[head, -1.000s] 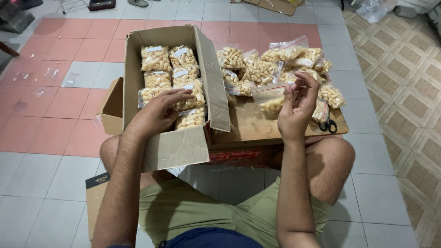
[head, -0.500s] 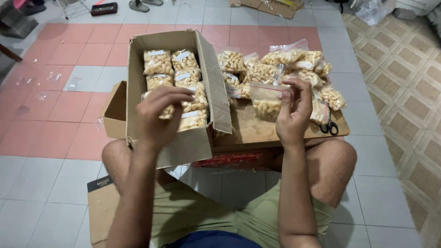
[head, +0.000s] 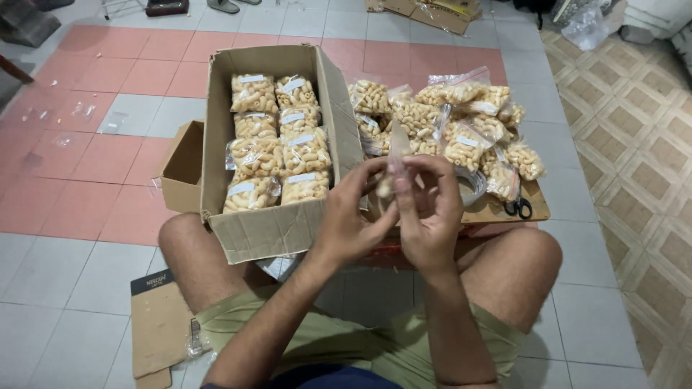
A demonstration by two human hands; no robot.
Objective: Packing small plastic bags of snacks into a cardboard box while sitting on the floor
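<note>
Both hands meet above the surface's near edge: the left hand (head: pixel 351 220) and right hand (head: pixel 427 209) pinch one small clear snack bag (head: pixel 393 164) between their fingertips, just beside the open cardboard box (head: pixel 270 227) of packed bags.

Glossy plastic, matt cardboard.
Clear, shiny plastic snack bag (head: pixel 393 162) between both hands; rough brown corrugated cardboard box (head: pixel 277 230) beside it; smooth, faintly glazed floor tiles (head: pixel 598 317); black plastic-handled scissors (head: pixel 517 209).
</note>
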